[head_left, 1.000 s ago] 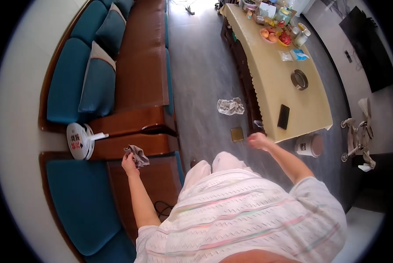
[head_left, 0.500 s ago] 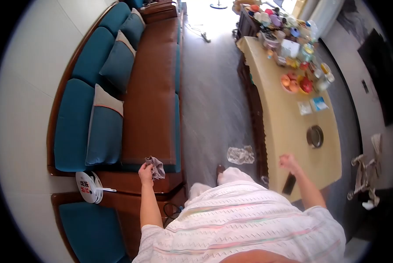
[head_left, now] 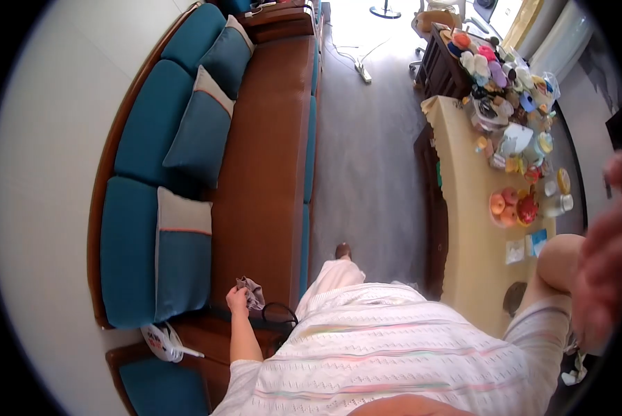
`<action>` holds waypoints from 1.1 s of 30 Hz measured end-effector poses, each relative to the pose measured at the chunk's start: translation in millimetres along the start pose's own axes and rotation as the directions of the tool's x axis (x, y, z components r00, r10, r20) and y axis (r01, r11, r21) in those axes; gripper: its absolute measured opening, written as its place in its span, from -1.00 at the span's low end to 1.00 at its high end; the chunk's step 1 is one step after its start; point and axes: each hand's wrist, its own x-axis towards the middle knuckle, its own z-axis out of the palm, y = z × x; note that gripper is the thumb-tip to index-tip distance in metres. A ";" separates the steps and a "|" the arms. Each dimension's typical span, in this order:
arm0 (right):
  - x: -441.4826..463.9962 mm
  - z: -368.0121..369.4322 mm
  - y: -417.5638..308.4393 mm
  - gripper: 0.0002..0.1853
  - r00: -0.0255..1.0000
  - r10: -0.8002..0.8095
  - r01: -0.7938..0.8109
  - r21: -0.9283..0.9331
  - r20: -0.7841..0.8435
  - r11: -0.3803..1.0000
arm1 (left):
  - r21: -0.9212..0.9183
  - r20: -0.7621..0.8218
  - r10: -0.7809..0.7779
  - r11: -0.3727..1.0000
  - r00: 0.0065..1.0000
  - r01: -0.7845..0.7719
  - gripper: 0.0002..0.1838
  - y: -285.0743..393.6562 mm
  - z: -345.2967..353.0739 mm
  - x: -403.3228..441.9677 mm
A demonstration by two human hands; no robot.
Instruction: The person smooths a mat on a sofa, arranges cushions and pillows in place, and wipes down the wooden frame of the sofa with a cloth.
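Note:
My left hand point(head_left: 237, 300) is closed on a crumpled greyish-brown cloth point(head_left: 252, 294), held low over the near end of the brown sofa seat point(head_left: 262, 159). My right hand point(head_left: 602, 277) is raised close to the camera at the right edge, above the cloth-covered table point(head_left: 463, 229). It is blurred and partly cut off by the dark rim, so its fingers cannot be made out clearly. Near that forearm on the table lie a blue-and-white packet point(head_left: 537, 241) and a clear packet point(head_left: 515, 252).
Blue cushions point(head_left: 184, 267) line the sofa at left. White round fans point(head_left: 164, 343) lie by its near end. Fruit bowls point(head_left: 506, 208), jars point(head_left: 559, 203) and clutter crowd the table. A power strip point(head_left: 363, 73) with cords lies on the grey floor point(head_left: 366, 173).
My right hand has risen from over the table to near the camera. My left hand still holds the cloth. The view has shifted, and I have stepped forward along the floor.

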 end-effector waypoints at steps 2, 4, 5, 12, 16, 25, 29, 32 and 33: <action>23.3 5.6 33.5 -0.77 0.998 -0.056 0.056 0.004 0.041 0.998 | -0.041 0.063 -0.008 0.999 0.998 0.011 -0.72 46.7 35.2 32.6; 40.7 6.5 70.5 -0.76 0.998 -0.053 0.054 -0.007 0.043 0.999 | -0.067 0.131 0.054 0.997 0.990 -0.046 -0.69 92.4 70.7 74.5; 48.8 5.3 88.7 -0.76 0.998 -0.046 0.047 -0.012 0.040 0.999 | 0.036 0.125 0.153 0.987 0.980 -0.159 -0.68 120.7 91.0 92.4; 63.0 -6.8 262.3 -0.75 0.998 -0.007 0.011 -0.053 0.069 0.999 | -0.093 0.291 0.357 0.934 0.888 -0.345 -0.72 292.2 261.3 147.6; 69.3 -18.2 378.6 -0.75 0.997 -0.058 0.061 -0.063 0.041 0.996 | -0.125 0.333 0.379 0.925 0.863 -0.358 -0.69 342.7 334.6 156.3; 142.8 24.1 586.9 -0.73 0.998 -0.031 0.028 0.068 0.052 0.997 | -0.055 0.114 0.151 0.988 0.982 -0.145 -0.69 369.4 379.8 210.4; 173.8 51.9 662.2 -0.73 0.996 0.044 -0.051 0.082 0.081 0.995 | -0.046 0.147 0.049 0.998 0.988 -0.043 -0.70 417.6 407.5 265.7; 186.6 65.3 718.6 -0.72 0.985 0.151 -0.156 0.049 0.087 0.987 | -0.054 0.171 0.034 0.998 0.985 -0.025 -0.71 476.2 447.1 322.6; 185.6 67.4 739.2 -0.72 0.974 0.214 -0.217 0.039 0.081 0.975 | 0.014 0.181 0.073 0.997 0.981 -0.077 -0.69 499.0 462.6 345.6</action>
